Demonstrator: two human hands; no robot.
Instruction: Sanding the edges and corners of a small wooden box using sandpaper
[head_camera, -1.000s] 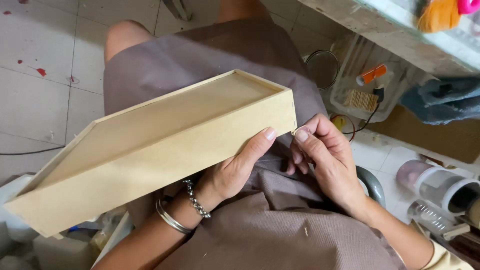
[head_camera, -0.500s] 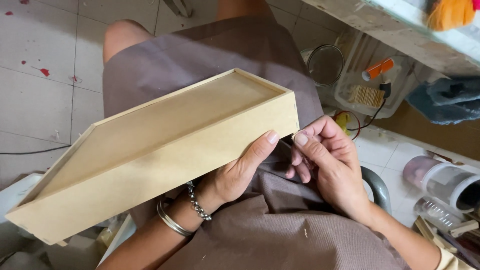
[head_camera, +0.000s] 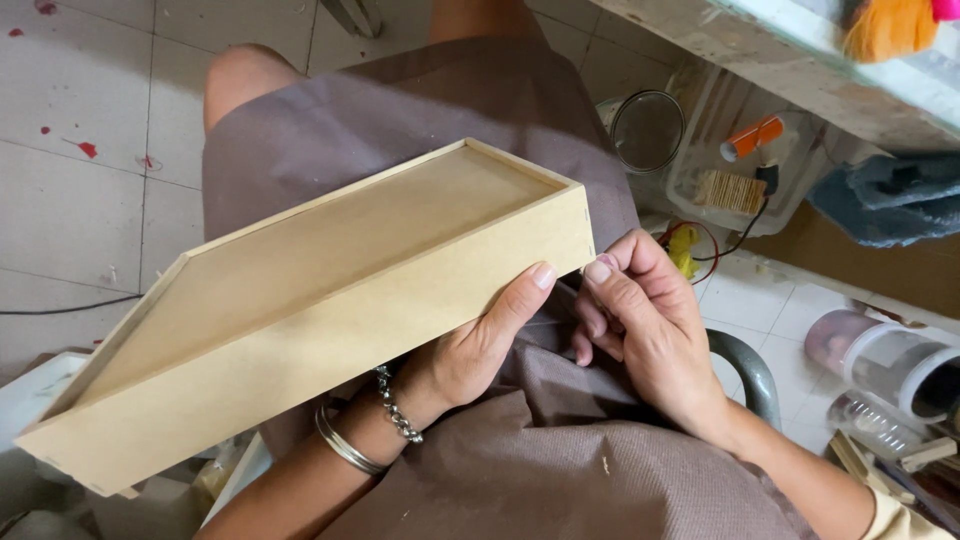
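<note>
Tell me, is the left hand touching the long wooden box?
Touching. The head view shows the left hand under the wooden box, thumb pressed flat against its side wall.

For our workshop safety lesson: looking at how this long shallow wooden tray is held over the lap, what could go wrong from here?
1. The wooden tray is gripped only near one end by the left hand; its far end might dip.
2. The right hand pinches at the tray's sharp corner, so it could get scraped.
</note>
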